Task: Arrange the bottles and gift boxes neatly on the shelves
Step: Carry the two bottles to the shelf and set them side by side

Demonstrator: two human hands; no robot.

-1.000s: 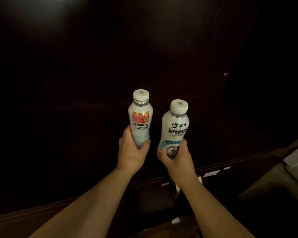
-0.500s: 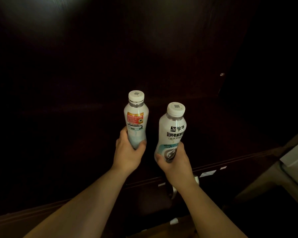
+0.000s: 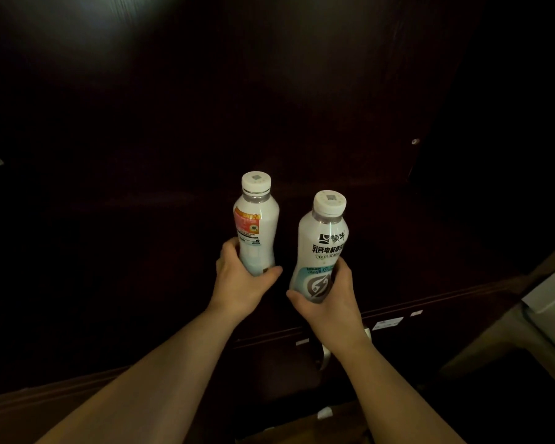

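I hold two white drink bottles with white caps inside a dark wooden shelf bay (image 3: 141,203). My left hand (image 3: 241,280) grips the base of the left bottle (image 3: 257,225), which is upright and shows a red and orange label panel. My right hand (image 3: 330,302) wraps the lower part of the right bottle (image 3: 326,248), which leans slightly left and shows black lettering and a pale blue band. The two bottles are side by side, a small gap between them. No gift boxes are visible.
The shelf's front edge (image 3: 446,299) runs below my hands, with small white tags (image 3: 386,323) on it. A dark side panel (image 3: 436,91) bounds the bay on the right. A pale surface (image 3: 551,293) juts in at the right edge. The scene is very dim.
Both bottles have shifted slightly left and lower in view. The right bottle has dropped a little further below the left one. Both grips are unchanged.
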